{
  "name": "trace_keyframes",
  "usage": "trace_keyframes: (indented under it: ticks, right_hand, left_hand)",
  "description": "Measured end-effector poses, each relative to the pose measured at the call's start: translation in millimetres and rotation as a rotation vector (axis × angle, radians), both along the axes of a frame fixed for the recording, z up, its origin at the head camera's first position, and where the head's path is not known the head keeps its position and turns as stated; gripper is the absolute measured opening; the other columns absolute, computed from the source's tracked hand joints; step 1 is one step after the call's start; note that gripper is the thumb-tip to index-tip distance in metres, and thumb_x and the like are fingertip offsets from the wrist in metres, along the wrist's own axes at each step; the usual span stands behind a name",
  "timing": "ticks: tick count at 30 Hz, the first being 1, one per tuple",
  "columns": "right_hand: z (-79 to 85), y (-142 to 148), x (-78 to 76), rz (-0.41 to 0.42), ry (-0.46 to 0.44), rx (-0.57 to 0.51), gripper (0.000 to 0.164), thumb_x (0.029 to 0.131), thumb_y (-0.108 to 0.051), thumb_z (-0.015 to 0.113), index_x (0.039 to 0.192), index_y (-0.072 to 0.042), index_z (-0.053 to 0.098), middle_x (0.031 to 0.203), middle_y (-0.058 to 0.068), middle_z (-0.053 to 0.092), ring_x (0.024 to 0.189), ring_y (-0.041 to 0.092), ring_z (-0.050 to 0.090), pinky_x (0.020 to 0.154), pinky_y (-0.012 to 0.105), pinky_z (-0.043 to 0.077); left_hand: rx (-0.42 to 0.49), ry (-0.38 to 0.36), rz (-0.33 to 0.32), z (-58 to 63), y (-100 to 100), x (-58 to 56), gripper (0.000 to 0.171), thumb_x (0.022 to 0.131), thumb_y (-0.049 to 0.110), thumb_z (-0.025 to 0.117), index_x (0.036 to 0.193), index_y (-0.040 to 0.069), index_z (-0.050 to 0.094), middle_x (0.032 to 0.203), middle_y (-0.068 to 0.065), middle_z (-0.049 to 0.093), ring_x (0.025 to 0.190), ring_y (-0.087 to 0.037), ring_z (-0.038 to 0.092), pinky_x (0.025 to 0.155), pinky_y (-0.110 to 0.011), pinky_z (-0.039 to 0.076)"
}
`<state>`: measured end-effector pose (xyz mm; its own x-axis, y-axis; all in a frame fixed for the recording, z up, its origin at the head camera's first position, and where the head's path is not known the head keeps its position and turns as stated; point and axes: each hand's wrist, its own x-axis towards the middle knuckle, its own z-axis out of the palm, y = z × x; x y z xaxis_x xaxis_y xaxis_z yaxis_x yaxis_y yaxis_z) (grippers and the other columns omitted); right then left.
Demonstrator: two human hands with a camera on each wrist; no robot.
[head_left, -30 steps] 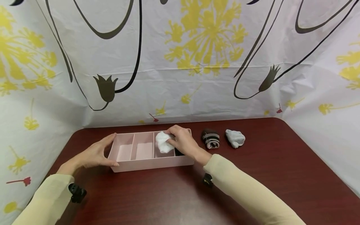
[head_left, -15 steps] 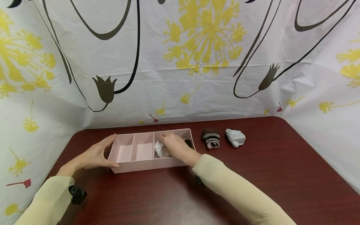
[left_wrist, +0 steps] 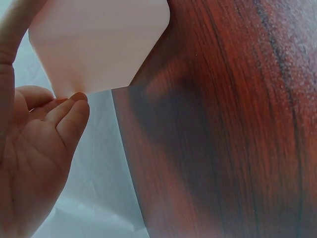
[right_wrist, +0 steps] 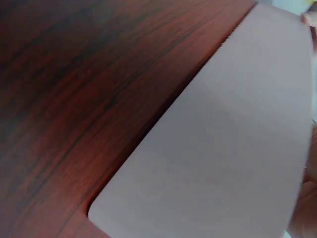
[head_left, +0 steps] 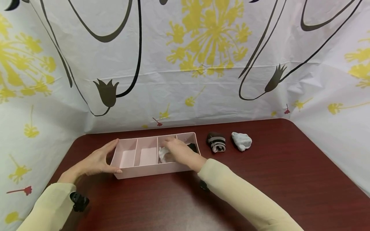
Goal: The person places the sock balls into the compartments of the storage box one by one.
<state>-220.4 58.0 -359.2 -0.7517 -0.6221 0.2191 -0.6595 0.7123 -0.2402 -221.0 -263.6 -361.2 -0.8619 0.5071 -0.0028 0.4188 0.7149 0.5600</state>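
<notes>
A pink divided box [head_left: 153, 170] lies lengthwise on the table. My left hand [head_left: 98, 159] holds its left end, thumb at the front corner and fingers at the back one. In the left wrist view, fingertips of that hand [left_wrist: 44, 129] touch the edge of the box's end wall [left_wrist: 99, 44]. My right hand [head_left: 180, 151] reaches into the third compartment from the left and holds a crumpled white sock [head_left: 163, 155] there; its fingertips are hidden. Black cloth [head_left: 192, 147] shows in the rightmost compartment. The right wrist view is mostly the box's front wall [right_wrist: 213, 139].
Right of the box lie a rolled brown sock with grey and black stripes [head_left: 216, 142] and a balled pale grey sock [head_left: 242, 141]. The dark red wooden table [head_left: 162, 202] backs onto a patterned white sheet [head_left: 162, 112], which also hangs at both sides.
My right hand has gone left and down into the third compartment with the white sock, uncovering more of the rightmost compartment. My left hand stays on the box's end.
</notes>
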Motion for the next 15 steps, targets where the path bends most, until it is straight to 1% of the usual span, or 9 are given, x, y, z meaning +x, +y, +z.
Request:
trace_keyframes:
  ticks: [2, 4, 7, 9, 11, 15]
  right_hand:
    - [1.5, 8, 2.5, 0.035, -0.013, -0.090, 0.032, 0.082, -0.011, 0.076, 0.111, -0.002, 0.068, 0.112, 0.011, 0.068, 0.104, 0.024, 0.065, 0.090, 0.036, 0.053]
    - [2.5, 17, 4.9, 0.065, 0.006, -0.173, 0.032, 0.083, -0.010, 0.074, 0.113, -0.002, 0.067, 0.112, 0.011, 0.069, 0.101, 0.024, 0.066, 0.087, 0.035, 0.054]
    - [4.0, 34, 8.8, 0.074, 0.029, -0.284, 0.033, 0.084, -0.009, 0.074, 0.115, -0.001, 0.068, 0.113, 0.011, 0.072, 0.102, 0.024, 0.067, 0.089, 0.035, 0.054]
    - [4.8, 45, 11.1, 0.053, 0.025, -0.356, 0.033, 0.083, -0.009, 0.075, 0.115, -0.001, 0.069, 0.112, 0.012, 0.072, 0.102, 0.025, 0.067, 0.090, 0.035, 0.054]
    - [5.7, 58, 13.7, 0.022, -0.001, -0.440, 0.035, 0.082, -0.008, 0.076, 0.115, 0.001, 0.069, 0.112, 0.014, 0.072, 0.105, 0.027, 0.068, 0.092, 0.036, 0.054]
    - [6.0, 84, 18.1, -0.053, -0.088, -0.617, 0.035, 0.081, -0.002, 0.077, 0.114, 0.003, 0.068, 0.113, 0.019, 0.069, 0.106, 0.032, 0.067, 0.091, 0.042, 0.055]
  left_hand:
    - [0.007, -0.005, 0.002, -0.4, 0, 0.4, 0.119, 0.065, 0.034, 0.089, 0.151, -0.010, 0.020, 0.156, -0.033, 0.023, 0.141, -0.053, 0.026, 0.106, -0.070, 0.028]
    - [0.010, -0.008, 0.005, -0.3, 1, 0.8, 0.119, 0.064, 0.035, 0.089, 0.151, -0.010, 0.020, 0.156, -0.033, 0.023, 0.141, -0.052, 0.026, 0.106, -0.070, 0.028]
    - [0.016, -0.010, 0.003, -0.1, 1, 0.8, 0.119, 0.065, 0.034, 0.089, 0.152, -0.009, 0.020, 0.156, -0.033, 0.023, 0.141, -0.052, 0.026, 0.106, -0.070, 0.028]
    - [0.013, -0.007, 0.004, -0.1, 0, 0.8, 0.119, 0.065, 0.034, 0.089, 0.152, -0.008, 0.020, 0.156, -0.033, 0.023, 0.141, -0.052, 0.027, 0.105, -0.069, 0.029]
    - [0.012, -0.010, 0.005, 0.2, 0, 0.8, 0.119, 0.065, 0.034, 0.089, 0.152, -0.008, 0.020, 0.156, -0.033, 0.022, 0.141, -0.052, 0.026, 0.105, -0.069, 0.028]
    - [0.013, -0.019, 0.005, 0.0, 1, 0.6, 0.120, 0.065, 0.033, 0.089, 0.153, -0.008, 0.018, 0.157, -0.033, 0.021, 0.142, -0.052, 0.025, 0.106, -0.070, 0.028]
